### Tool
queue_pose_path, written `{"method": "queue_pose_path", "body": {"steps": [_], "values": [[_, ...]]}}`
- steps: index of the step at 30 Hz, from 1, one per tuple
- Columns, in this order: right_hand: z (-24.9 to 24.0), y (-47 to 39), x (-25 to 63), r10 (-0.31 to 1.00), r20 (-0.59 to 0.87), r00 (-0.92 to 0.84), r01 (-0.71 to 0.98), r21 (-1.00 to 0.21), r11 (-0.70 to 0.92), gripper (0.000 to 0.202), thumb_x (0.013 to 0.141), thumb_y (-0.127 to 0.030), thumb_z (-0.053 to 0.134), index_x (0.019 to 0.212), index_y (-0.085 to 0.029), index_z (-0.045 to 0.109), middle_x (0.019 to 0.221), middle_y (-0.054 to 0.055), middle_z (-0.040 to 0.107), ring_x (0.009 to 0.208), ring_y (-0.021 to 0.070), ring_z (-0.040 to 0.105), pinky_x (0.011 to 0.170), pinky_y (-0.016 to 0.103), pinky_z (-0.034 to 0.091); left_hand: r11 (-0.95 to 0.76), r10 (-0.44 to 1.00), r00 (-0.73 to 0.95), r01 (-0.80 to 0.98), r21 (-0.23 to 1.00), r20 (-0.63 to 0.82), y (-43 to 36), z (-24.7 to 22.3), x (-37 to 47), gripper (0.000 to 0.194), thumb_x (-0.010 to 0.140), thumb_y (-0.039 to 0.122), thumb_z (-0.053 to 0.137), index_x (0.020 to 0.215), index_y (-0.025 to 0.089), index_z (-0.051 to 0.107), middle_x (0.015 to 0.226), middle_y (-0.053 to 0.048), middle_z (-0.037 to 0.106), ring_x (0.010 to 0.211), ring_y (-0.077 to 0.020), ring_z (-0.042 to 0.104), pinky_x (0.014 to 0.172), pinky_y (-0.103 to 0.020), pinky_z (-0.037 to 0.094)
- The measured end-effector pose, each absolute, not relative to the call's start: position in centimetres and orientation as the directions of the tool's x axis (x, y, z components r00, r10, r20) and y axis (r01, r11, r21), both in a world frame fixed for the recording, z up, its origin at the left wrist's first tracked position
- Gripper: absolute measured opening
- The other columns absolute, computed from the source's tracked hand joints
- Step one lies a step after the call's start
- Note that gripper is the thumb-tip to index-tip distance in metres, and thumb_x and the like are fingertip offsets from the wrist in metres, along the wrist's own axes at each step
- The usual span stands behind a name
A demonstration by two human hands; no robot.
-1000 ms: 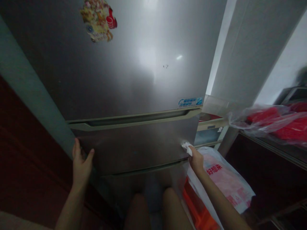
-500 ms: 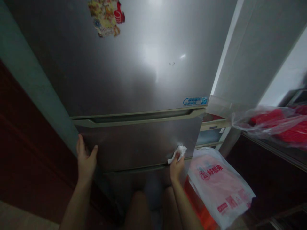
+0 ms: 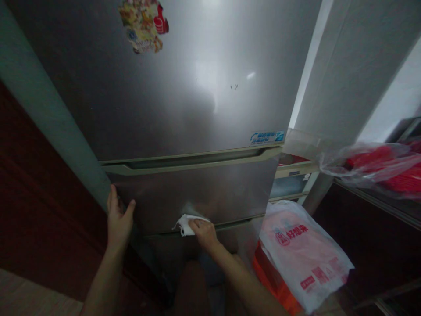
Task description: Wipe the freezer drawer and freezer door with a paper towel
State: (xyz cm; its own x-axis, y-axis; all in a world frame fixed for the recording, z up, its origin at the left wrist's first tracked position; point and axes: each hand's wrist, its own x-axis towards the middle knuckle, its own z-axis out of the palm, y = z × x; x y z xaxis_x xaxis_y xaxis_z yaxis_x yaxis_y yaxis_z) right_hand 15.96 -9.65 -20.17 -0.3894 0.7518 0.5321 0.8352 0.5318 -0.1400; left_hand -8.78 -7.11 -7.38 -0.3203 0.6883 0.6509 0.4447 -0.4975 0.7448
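Note:
A grey metallic refrigerator (image 3: pixel 184 87) fills the middle of the head view, with a recessed handle (image 3: pixel 197 162) under its upper door. My right hand (image 3: pixel 204 233) pinches a crumpled white tissue (image 3: pixel 188 224) against the lower part of the middle door panel (image 3: pixel 226 193), close to the seam below it. At the panel's left edge, my left hand (image 3: pixel 119 217) rests with thumb and fingers spread around the side, holding nothing loose. Its fingertips are partly hidden by the edge.
A white plastic bag with red print (image 3: pixel 305 254) lies over an orange container (image 3: pixel 276 281) to the right. Clear plastic with red items (image 3: pixel 384 169) juts in above it. Dark red wood (image 3: pixel 39 197) stands at the left. A food-shaped magnet (image 3: pixel 141 26) sticks to the upper door.
My right hand has swept the tissue leftward and slightly down, from the panel's right side to its lower middle. My left hand has stayed at the left edge.

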Motion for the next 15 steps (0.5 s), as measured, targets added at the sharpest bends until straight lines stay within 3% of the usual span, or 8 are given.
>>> {"method": "queue_pose_path", "body": {"steps": [3, 7, 11, 15], "values": [[-19.0, -9.9, 19.5, 0.692, 0.378, -0.615, 0.76, 0.053, 0.648, 0.022, 0.093, -0.017, 0.051, 0.111, -0.021, 0.062, 0.096, 0.005, 0.069, 0.084, 0.0148, 0.065, 0.071, 0.022, 0.048, -0.488, 0.697, -0.355, 0.402, 0.775, 0.623, -7.2, -7.2, -8.8, 0.08, 0.081, 0.039, 0.065, 0.149, 0.031, 0.024, 0.159, -0.005, 0.02, 0.144, -0.0243, 0.025, 0.119, -0.043, 0.02], [-18.6, -10.4, 25.2, 0.681, 0.242, -0.691, 0.722, 0.198, 0.663, 0.02, 0.093, -0.017, 0.05, 0.111, -0.019, 0.06, 0.092, 0.006, 0.068, 0.081, 0.0159, 0.064, 0.069, 0.024, 0.048, -0.47, 0.705, -0.355, 0.416, 0.779, 0.614, -7.3, -7.1, -8.8, 0.083, 0.08, 0.038, 0.066, 0.15, 0.027, 0.023, 0.159, -0.008, 0.02, 0.144, -0.0263, 0.025, 0.119, -0.045, 0.021], [-19.2, -10.9, 31.8, 0.713, 0.265, -0.65, 0.76, 0.244, 0.602, 0.022, 0.092, -0.014, 0.051, 0.111, -0.019, 0.061, 0.093, 0.006, 0.068, 0.081, 0.0169, 0.065, 0.07, 0.026, 0.049, -0.474, 0.696, -0.359, 0.421, 0.773, 0.622, -7.3, -7.1, -8.7, 0.08, 0.081, 0.035, 0.064, 0.15, 0.028, 0.023, 0.159, -0.008, 0.02, 0.143, -0.0263, 0.027, 0.119, -0.045, 0.022], [-20.2, -11.6, 38.9, 0.75, 0.364, -0.552, 0.833, 0.213, 0.51, 0.026, 0.088, -0.008, 0.051, 0.107, -0.019, 0.064, 0.092, 0.007, 0.069, 0.082, 0.0173, 0.066, 0.073, 0.027, 0.05, -0.482, 0.682, -0.36, 0.434, 0.762, 0.636, -7.3, -7.2, -8.6, 0.078, 0.083, 0.033, 0.062, 0.15, 0.028, 0.023, 0.159, -0.008, 0.02, 0.144, -0.0252, 0.025, 0.119, -0.043, 0.021]]}}
